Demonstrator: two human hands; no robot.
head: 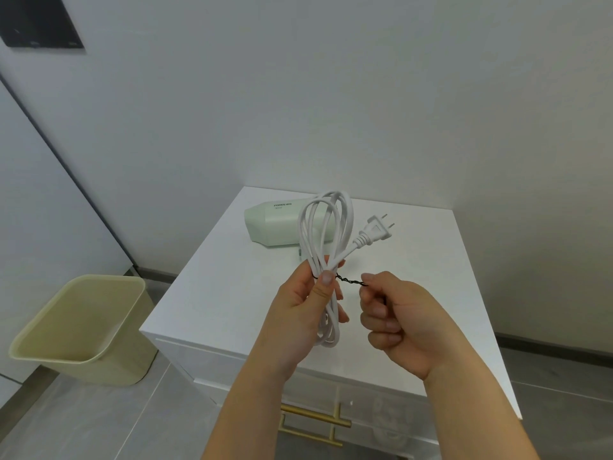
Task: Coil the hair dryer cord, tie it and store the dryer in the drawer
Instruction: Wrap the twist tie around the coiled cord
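so one left hand [306, 302] grips one coiled cord [326, 227], right hand [394, 313] pinching one twist tie [350, 280].

soft even light, wide-angle edge distortion

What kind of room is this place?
Probably a room in a home, maybe a bathroom or bedroom corner: a hair dryer lies on a white cabinet with gold drawer handles, and a waste bin stands beside it on the grey tiled floor.
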